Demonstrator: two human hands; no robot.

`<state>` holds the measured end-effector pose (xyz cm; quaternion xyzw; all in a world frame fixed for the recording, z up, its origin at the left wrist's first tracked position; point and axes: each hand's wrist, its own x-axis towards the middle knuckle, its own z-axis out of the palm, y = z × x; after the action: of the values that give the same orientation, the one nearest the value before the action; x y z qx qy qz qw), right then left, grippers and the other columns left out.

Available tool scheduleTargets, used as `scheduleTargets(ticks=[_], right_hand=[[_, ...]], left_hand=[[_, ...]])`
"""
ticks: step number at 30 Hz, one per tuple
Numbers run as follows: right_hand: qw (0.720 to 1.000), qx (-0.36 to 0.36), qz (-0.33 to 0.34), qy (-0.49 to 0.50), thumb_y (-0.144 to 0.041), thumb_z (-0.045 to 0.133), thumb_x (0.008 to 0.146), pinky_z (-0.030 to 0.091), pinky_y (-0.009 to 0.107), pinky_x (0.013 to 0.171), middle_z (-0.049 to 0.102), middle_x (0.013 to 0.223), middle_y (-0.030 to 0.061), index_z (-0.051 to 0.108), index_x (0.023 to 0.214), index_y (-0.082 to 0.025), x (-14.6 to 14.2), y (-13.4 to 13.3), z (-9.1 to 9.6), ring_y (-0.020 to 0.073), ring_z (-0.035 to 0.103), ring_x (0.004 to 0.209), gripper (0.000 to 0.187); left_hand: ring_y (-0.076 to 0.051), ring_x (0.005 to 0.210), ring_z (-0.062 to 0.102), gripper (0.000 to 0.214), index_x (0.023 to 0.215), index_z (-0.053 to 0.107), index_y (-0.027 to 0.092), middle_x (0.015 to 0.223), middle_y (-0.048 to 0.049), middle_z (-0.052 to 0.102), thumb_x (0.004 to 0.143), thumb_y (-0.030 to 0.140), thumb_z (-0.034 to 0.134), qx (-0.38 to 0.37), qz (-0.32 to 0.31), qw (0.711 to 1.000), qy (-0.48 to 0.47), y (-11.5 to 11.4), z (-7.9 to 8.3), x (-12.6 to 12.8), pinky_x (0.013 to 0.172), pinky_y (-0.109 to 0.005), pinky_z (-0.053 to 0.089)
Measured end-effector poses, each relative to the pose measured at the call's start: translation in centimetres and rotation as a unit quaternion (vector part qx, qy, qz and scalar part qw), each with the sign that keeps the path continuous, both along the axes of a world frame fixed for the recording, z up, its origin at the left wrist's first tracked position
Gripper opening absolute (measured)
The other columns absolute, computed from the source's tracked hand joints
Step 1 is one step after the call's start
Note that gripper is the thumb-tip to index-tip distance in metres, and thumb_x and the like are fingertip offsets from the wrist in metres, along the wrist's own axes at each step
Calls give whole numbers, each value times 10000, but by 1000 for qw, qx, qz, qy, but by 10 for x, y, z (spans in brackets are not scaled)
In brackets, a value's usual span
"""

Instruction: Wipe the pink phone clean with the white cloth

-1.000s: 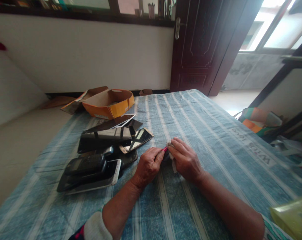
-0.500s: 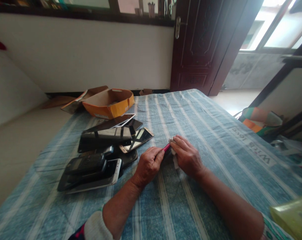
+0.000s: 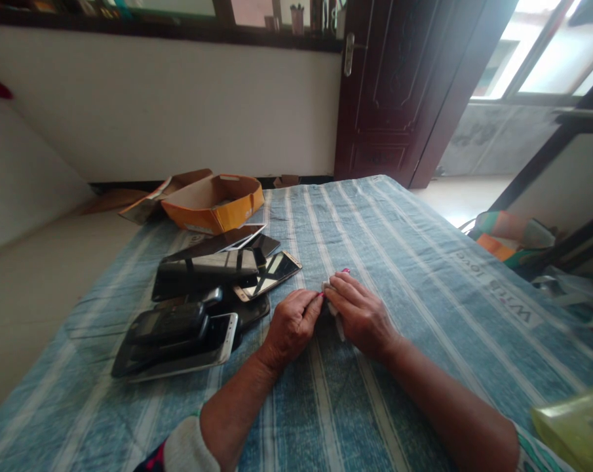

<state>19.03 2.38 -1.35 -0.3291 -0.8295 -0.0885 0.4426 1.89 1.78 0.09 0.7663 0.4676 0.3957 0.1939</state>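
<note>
Over the middle of the table, my left hand [image 3: 295,322] is closed with thumb and fingers pinching the near end of a slim pink object [image 3: 346,270]. Only its two ends show, so I cannot tell its exact kind. My right hand [image 3: 362,314] is closed around a folded white tissue [image 3: 336,322], pressed over the middle of the pink object. The two hands nearly meet. Left of them lies a heap of phones: a gold-framed phone [image 3: 271,275], a white-edged phone [image 3: 226,341] and a black flip-style handset [image 3: 171,322] on top.
An open orange cardboard box [image 3: 212,213] stands at the table's far left edge. A blue striped cloth [image 3: 424,367] covers the table. Yellow plastic packaging [image 3: 576,423] lies at the right front. A dark red door [image 3: 389,85] and a wall are beyond.
My right hand has slid left and toward me along the pink object with the tissue. The pink far end now shows beyond my right fingers. My left hand stays in place.
</note>
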Motion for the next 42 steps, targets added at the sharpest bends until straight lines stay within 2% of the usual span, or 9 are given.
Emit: scheduleTargets(ticks=[9, 20, 26, 31, 42], right_hand=[[999, -16, -36, 2, -105, 434, 940, 513, 428, 1015, 672, 1173, 136, 669, 1166, -133, 9, 8, -3, 258, 557, 1223, 327], [1000, -13, 11, -3, -112, 458, 933, 524, 405, 1007, 682, 1169, 117, 669, 1175, -154, 1, 1, -3, 239, 555, 1232, 324], [1000, -18, -13, 4, -105, 438, 941, 518, 416, 1011, 680, 1166, 127, 676, 1152, -129, 7, 7, -3, 245, 564, 1215, 319], [999, -31, -32, 9, -88, 403, 938, 518, 434, 1006, 671, 1171, 142, 672, 1163, -128, 11, 10, -3, 253, 561, 1215, 353], [1000, 3, 8, -10, -101, 436, 941, 516, 402, 1011, 683, 1152, 138, 672, 1145, -107, 1, 0, 0, 253, 561, 1220, 313]], left_hand=[[-193, 833, 648, 263, 942, 687, 153, 876, -81, 708, 948, 285, 460, 8, -2, 1000, 10, 0, 0, 0, 806, -325, 525], [-186, 811, 649, 270, 882, 672, 167, 850, -72, 697, 949, 302, 448, 1, 1, 1000, 0, 0, 0, 0, 777, -305, 533], [-192, 845, 651, 265, 928, 687, 163, 882, -78, 707, 948, 293, 457, 1, -5, 1000, -2, 0, 0, 0, 815, -321, 527], [-189, 821, 649, 252, 938, 686, 163, 861, -74, 704, 945, 283, 465, 7, -3, 1000, 6, -1, 1, 0, 776, -312, 530], [-187, 804, 633, 264, 873, 664, 157, 837, -70, 688, 953, 288, 448, 11, -11, 1000, 8, -1, 2, 1, 774, -321, 518]])
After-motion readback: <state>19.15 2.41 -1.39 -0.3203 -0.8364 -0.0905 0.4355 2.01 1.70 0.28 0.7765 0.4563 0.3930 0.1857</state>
